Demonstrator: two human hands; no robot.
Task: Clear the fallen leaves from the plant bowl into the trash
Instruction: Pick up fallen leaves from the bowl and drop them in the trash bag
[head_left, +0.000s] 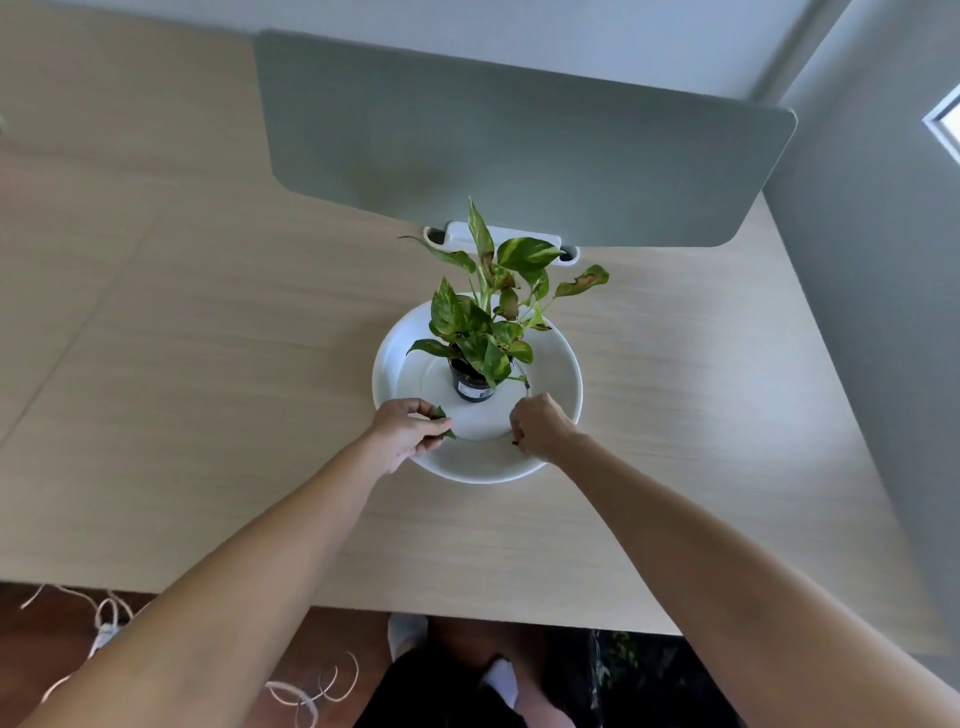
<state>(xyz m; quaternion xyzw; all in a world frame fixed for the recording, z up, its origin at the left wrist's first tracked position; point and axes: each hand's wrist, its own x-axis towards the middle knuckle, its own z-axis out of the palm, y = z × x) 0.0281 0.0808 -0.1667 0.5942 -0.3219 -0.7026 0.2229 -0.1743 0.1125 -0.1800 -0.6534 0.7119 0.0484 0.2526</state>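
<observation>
Two hands work the bowl (563, 364): our left hand (402, 428) pinches a light, limp leaf (443, 421) at its fingertips; our right hand (537, 426) curls closed, contents unclear.

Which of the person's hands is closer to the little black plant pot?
Right. The right hand sits over the white bowl just below and right of the black pot. The left hand, pinching a green leaf, is farther off at the bowl's left rim.
</observation>
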